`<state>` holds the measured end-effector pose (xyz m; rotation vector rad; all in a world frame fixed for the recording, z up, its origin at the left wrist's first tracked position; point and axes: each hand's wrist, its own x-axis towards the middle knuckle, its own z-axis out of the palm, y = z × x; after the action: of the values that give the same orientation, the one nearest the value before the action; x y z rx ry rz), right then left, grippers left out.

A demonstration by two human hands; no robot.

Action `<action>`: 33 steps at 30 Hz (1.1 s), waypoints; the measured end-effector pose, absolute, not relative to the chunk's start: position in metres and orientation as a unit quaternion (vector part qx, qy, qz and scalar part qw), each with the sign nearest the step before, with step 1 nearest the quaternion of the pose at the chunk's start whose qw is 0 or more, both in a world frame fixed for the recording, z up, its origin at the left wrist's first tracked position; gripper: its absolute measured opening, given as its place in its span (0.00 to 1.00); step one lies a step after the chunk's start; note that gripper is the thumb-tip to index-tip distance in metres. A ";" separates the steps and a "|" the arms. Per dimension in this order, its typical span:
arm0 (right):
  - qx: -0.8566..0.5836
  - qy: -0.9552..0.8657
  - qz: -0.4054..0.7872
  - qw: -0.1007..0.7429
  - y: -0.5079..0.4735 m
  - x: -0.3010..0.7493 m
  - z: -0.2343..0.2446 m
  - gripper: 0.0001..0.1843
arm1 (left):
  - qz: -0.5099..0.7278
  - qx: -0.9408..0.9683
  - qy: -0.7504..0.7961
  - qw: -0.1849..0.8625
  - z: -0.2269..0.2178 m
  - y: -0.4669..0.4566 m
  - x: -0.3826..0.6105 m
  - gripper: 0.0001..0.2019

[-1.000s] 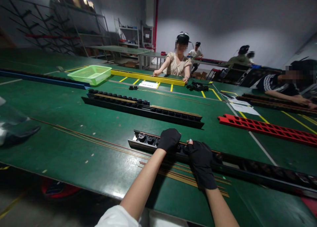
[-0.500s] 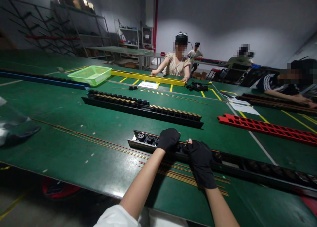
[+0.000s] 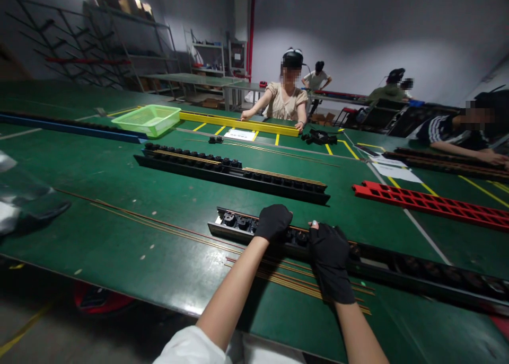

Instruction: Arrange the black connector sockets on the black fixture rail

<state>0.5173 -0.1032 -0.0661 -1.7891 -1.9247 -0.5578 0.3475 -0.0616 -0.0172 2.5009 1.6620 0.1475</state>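
Observation:
A long black channel (image 3: 227, 236) lies across the green table in front of me, with round black pieces (image 3: 241, 223) set in a row inside it. My left hand (image 3: 273, 223), in a black glove with bare fingertips, is closed over the channel near its left end; its fingers are hidden. Farther right, my right hand (image 3: 330, 260), gloved alike, curls over the channel with the thumb tip showing on top. Between the hands a thin brass-coloured rod runs along the channel. Several loose brass-coloured rods (image 3: 294, 282) lie on the near side, partly under my forearms.
Beyond stands another black channel (image 3: 234, 181) with rods on it. A green basket (image 3: 149, 121), a yellow rail (image 3: 238, 124) under a co-worker's hands, and a red slotted rail (image 3: 429, 204) lie farther off. A clear plastic bag (image 3: 29, 197) is at left.
My right hand has slid a little to the right along the channel, uncovering more of a round black piece between the hands. My left hand stays in place; the view has shifted slightly.

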 end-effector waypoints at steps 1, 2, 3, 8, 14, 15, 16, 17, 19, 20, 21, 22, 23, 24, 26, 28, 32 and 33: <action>-0.655 -0.690 -0.211 0.224 -0.103 0.518 -0.067 0.23 | 0.049 0.829 0.553 0.069 -0.018 -0.061 0.348 0.20; -0.660 -0.685 -0.216 0.220 -0.103 0.519 -0.068 0.24 | 0.050 0.828 0.554 0.070 -0.018 -0.061 0.348 0.20; -0.662 -0.684 -0.217 0.216 -0.103 0.519 -0.068 0.24 | 0.051 0.828 0.554 0.072 -0.019 -0.061 0.348 0.20; -0.672 -0.681 -0.207 0.207 -0.103 0.517 -0.067 0.26 | 0.054 0.825 0.557 0.077 -0.018 -0.061 0.348 0.20; -0.666 -0.686 -0.198 0.216 -0.103 0.519 -0.067 0.25 | 0.053 0.824 0.559 0.080 -0.019 -0.060 0.348 0.21; -0.664 -0.685 -0.199 0.225 -0.103 0.520 -0.066 0.25 | 0.052 0.823 0.559 0.082 -0.019 -0.059 0.348 0.21; -0.663 -0.682 -0.200 0.236 -0.103 0.522 -0.066 0.25 | 0.052 0.823 0.560 0.083 -0.020 -0.059 0.348 0.21; -0.664 -0.677 -0.202 0.244 -0.103 0.524 -0.065 0.24 | 0.052 0.822 0.561 0.085 -0.020 -0.059 0.348 0.21; -0.675 -0.667 -0.211 0.234 -0.104 0.528 -0.064 0.25 | 0.052 0.818 0.566 0.088 -0.021 -0.058 0.348 0.21; -0.682 -0.665 -0.217 0.215 -0.105 0.530 -0.063 0.26 | 0.052 0.816 0.568 0.090 -0.021 -0.058 0.348 0.21; -0.687 -0.665 -0.223 0.190 -0.105 0.532 -0.063 0.27 | 0.051 0.815 0.571 0.091 -0.020 -0.058 0.348 0.21; -0.688 -0.668 -0.230 0.166 -0.106 0.534 -0.062 0.28 | 0.050 0.813 0.572 0.092 -0.020 -0.059 0.348 0.21; -0.687 -0.671 -0.237 0.147 -0.106 0.535 -0.062 0.29 | 0.050 0.813 0.573 0.093 -0.019 -0.059 0.348 0.21; -0.685 -0.674 -0.242 0.136 -0.106 0.535 -0.062 0.29 | 0.050 0.813 0.573 0.094 -0.019 -0.059 0.348 0.20; -0.683 -0.675 -0.245 0.131 -0.107 0.535 -0.062 0.29 | 0.051 0.814 0.571 0.093 -0.018 -0.060 0.348 0.20; -0.681 -0.678 -0.242 0.132 -0.106 0.535 -0.062 0.29 | 0.049 0.815 0.570 0.092 -0.017 -0.060 0.348 0.19; -0.682 -0.668 -0.245 0.170 -0.105 0.537 -0.064 0.28 | 0.044 0.820 0.565 0.086 -0.017 -0.060 0.348 0.21; -0.686 -0.655 -0.254 0.190 -0.105 0.538 -0.065 0.27 | 0.043 0.821 0.563 0.084 -0.017 -0.060 0.348 0.21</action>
<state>0.5385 -0.1047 -0.0648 -1.9283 -1.8399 -0.7149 0.3477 -0.0595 -0.0174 2.4499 1.6814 0.1276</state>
